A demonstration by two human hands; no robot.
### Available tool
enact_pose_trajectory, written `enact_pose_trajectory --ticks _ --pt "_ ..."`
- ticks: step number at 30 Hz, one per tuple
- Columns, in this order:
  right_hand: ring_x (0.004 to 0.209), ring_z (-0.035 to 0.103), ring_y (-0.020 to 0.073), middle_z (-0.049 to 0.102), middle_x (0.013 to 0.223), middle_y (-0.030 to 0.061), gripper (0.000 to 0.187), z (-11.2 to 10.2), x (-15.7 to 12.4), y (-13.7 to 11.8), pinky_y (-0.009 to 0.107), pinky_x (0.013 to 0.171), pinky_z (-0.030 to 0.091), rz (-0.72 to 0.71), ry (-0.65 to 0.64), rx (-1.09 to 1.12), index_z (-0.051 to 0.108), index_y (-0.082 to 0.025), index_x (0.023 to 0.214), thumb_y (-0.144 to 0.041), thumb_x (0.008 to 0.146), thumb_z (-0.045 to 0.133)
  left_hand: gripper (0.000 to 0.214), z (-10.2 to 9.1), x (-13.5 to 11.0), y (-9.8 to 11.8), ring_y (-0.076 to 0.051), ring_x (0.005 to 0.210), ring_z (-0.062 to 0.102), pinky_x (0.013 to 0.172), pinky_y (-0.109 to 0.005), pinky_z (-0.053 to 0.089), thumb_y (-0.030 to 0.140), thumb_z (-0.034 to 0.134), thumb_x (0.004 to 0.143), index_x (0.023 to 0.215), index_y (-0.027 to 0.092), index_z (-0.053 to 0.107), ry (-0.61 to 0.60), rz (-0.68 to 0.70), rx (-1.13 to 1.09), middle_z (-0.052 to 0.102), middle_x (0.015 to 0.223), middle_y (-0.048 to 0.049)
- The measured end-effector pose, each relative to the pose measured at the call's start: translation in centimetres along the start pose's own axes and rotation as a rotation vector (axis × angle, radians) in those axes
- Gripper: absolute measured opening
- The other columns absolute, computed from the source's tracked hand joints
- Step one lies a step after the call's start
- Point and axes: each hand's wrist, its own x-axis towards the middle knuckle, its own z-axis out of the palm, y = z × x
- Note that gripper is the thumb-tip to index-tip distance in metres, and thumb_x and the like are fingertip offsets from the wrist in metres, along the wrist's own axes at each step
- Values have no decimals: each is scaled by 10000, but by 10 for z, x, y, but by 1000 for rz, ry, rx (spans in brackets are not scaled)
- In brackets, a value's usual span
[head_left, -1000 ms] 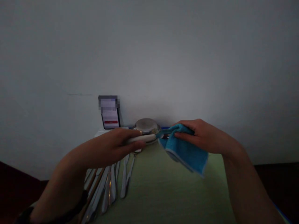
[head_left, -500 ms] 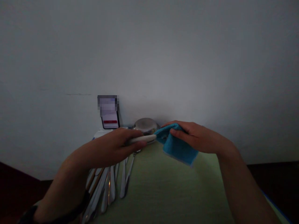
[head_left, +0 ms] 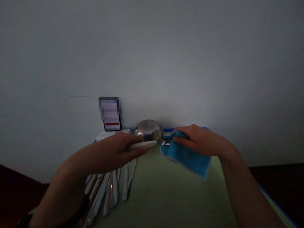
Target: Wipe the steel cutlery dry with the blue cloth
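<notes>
My left hand (head_left: 124, 147) is closed around a slim white utensil (head_left: 148, 144), its smooth rounded end pointing right; the rest is hidden by my fingers, so its kind is unclear. My right hand (head_left: 194, 139) pinches a blue cloth (head_left: 187, 158) that hangs down over the table. A small pale, shiny patch with a dark edge shows at the cloth's left fold; what it is I cannot make out. A narrow gap separates the utensil's tip from the cloth. Several pieces of cutlery (head_left: 114, 188), metal and some brown-handled, lie below my left forearm.
Behind my hands, an upturned shiny metal bowl (head_left: 149, 128) stands near the wall (head_left: 190, 63). A phone (head_left: 112, 117) leans upright at the back left, on a white object (head_left: 104, 135). The light green tabletop (head_left: 161, 193) has a blue edge.
The cloth has come off the white utensil's tip and moved slightly right and down, opening a gap. My left hand has shifted slightly left and down, still gripping the utensil.
</notes>
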Motion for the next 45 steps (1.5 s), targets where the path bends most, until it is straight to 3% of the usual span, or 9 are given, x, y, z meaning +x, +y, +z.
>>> enact_pose_trajectory --ticks 8,16,23,27,30,34,40,45 --pt "741 558 143 632 857 38 282 1 5 -10 267 669 396 -53 92 131 575 -188 987 -344 868 372 301 2 6 12 -113 602 521 530 -208 377 372 328 874 936 168 540 -5 77 -4 561 684 8" --pt "1065 482 159 503 1221 30 358 2 2 0 312 888 384 -73 206 395 452 -253 1200 -370 874 363 300 4 6 -1 -119 631 569 579 -229 426 365 323 876 948 158 527 -53 49 -117 599 720 -11" --pt "1098 448 165 461 1248 43 405 5 5 -7 350 943 345 -99 197 468 406 -248 1239 -413 884 306 233 4 6 9 -104 609 575 571 -206 439 287 361 861 976 175 531 -80 113 -173 614 750 -5" --pt "1106 431 170 426 1221 82 480 9 7 -10 349 981 298 -58 64 359 359 -223 1285 -455 867 315 269 0 6 18 -105 585 544 539 -203 408 328 343 870 905 165 554 -31 116 -104 582 684 6" --pt "1034 478 181 461 1152 93 504 9 6 -8 355 945 332 -13 6 289 393 -202 1258 -484 841 357 324 0 7 17 -120 611 525 549 -217 384 380 328 877 891 158 564 51 107 10 568 676 -1" --pt "950 522 195 558 1057 68 406 5 4 -4 338 841 393 -23 21 238 512 -199 1108 -459 801 457 352 2 9 13 -124 608 520 559 -228 366 405 309 883 934 167 563 106 95 65 576 693 -8" --pt "861 560 165 609 961 31 349 6 6 -4 277 721 418 36 142 338 507 -216 1031 -399 740 565 362 2 8 14 -118 564 513 527 -226 347 437 306 879 942 186 559 90 63 62 570 665 5" --pt "779 556 142 620 863 13 261 7 9 -10 257 669 402 13 202 317 557 -204 932 -352 720 592 326 4 8 21 -151 699 544 604 -247 378 416 325 874 977 198 544 131 87 123 585 770 -20"
